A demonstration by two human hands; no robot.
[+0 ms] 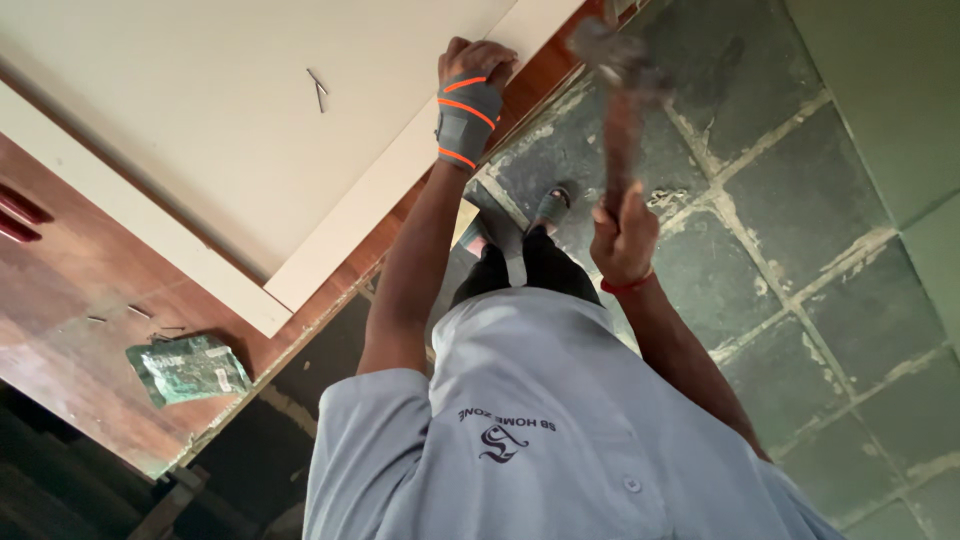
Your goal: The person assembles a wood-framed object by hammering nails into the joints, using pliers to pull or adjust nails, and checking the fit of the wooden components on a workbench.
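My left hand (478,62) pinches something small against the edge of the board (250,120), too small to tell; my right hand (622,235) wraps tight round the hammer (620,90), raised and blurred just beside the board's edge. A skewed blow could strike my fingers or dent the board. I count one hammer, two loose nails (318,88) on the board, one green packet (188,368) on the tabletop (70,300) below the board.

Left hand (478,62) on white board (230,120), right hand (622,238) gripping hammer (615,80)
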